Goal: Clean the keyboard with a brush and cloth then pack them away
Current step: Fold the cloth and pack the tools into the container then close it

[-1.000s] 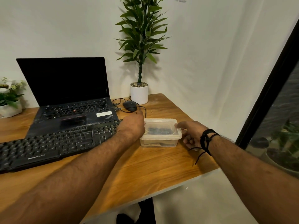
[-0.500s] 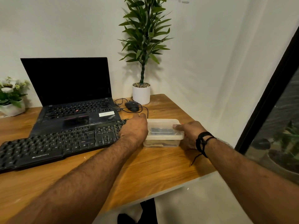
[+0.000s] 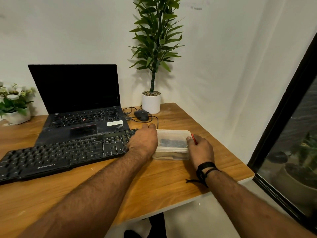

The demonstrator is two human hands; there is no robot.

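Head view: black keyboard (image 3: pixel 58 154) stretches leftward from the left hand (image 3: pixel 143 142), long axis left-right on the table (image 3: pixel 163 182). Left hand grips the clear lidded container's (image 3: pixel 173 146) left side; inside, something dark and something tan. Right hand (image 3: pixel 201 150) presses its right end, pinching something red.

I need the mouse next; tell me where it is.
The black corded mouse lies toward the wooden desk's far right, between the laptop and the white plant pot.

Clear glossy plastic container (image 3: pixel 173 136), matt black plastic keyboard (image 3: pixel 60 155), smooth wood-grain desk (image 3: pixel 163 182)
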